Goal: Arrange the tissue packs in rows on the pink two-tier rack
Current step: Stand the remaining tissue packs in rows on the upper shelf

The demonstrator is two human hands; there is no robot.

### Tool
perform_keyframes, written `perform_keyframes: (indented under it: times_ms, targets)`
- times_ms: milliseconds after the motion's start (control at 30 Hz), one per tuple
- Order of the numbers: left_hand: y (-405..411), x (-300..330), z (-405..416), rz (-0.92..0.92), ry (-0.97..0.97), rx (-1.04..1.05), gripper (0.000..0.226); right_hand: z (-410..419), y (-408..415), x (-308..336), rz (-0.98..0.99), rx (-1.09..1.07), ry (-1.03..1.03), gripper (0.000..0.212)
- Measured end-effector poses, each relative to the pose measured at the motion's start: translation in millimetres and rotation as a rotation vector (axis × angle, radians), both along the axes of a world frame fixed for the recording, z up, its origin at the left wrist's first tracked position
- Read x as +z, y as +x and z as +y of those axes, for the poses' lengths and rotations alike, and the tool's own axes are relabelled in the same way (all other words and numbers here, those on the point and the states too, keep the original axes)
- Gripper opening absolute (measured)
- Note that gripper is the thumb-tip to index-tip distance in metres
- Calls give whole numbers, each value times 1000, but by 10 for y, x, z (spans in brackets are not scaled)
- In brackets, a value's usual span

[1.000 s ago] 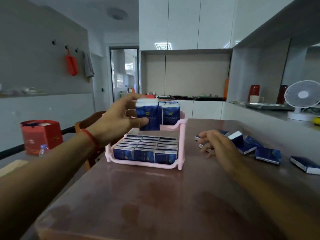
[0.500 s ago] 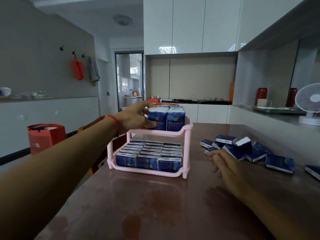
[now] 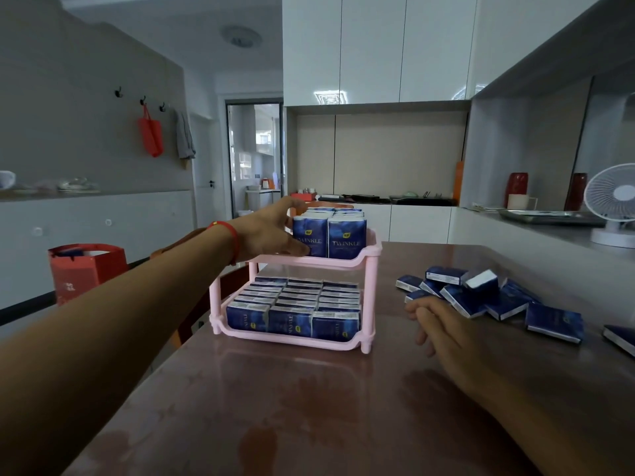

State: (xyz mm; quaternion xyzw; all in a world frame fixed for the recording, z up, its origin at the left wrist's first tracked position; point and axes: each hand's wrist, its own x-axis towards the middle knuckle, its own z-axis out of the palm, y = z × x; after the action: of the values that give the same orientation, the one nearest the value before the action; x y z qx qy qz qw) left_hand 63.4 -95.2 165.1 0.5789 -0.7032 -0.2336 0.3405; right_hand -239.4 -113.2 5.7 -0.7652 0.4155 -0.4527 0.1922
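Note:
The pink two-tier rack [image 3: 369,297] stands mid-table. Its lower tier is packed with blue tissue packs [image 3: 292,319] in three rows. On the upper tier stand two rows of upright packs. My left hand [image 3: 268,231] grips the front-left pack [image 3: 314,233] there, thumb on its front and fingers over its top; the pack sits on the tier beside its neighbour [image 3: 347,237]. My right hand [image 3: 438,326] rests on the table with relaxed fingers and holds nothing, just in front of a pile of loose packs [image 3: 481,297].
More loose packs [image 3: 555,324] lie toward the table's right edge. A wooden chair [image 3: 237,280] stands behind the rack on the left and a red bag [image 3: 86,269] beyond it. A white fan [image 3: 613,204] and a metal tray [image 3: 549,218] sit on the right counter.
My left hand has lowered the pack from above the rack onto the upper tier's front-left spot. My right hand has drawn back slightly from the loose pile.

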Motion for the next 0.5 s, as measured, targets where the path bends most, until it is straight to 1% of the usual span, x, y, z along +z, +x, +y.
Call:
perform_keyframes:
  times_ms: [200, 267, 300, 333, 367, 400, 433, 467, 500]
  targets:
    - [-23, -17, 96, 58, -18, 13, 78, -19, -9, -17, 5, 2, 4, 23]
    - [-36, -49, 162, 28, -119, 76, 74, -26, -22, -20, -2, -3, -5, 24]
    - [-51, -91, 212, -12, -234, 145, 70, -32, -27, -24, 0, -11, -8, 25]
    - [-85, -152, 280, -50, -405, 231, 62, -45, -29, -32, 0, -21, -7, 24]
    - [-134, -231, 363, -74, -619, 308, 51, -52, -27, -33, 3, -36, -4, 23]
    - [-212, -318, 469, -70, -836, 338, 39, -69, -26, -37, 6, -58, 0, 23]
    - [-323, -417, 579, -44, -996, 313, 29, -82, -29, -38, 14, -89, 1, 26]
    - [-467, -521, 687, -19, -1071, 256, 22, -83, -37, -37, 21, -121, -3, 29]
    - [-631, -627, 770, -10, -1083, 187, 19, -81, -51, -33, 21, -150, -10, 30]
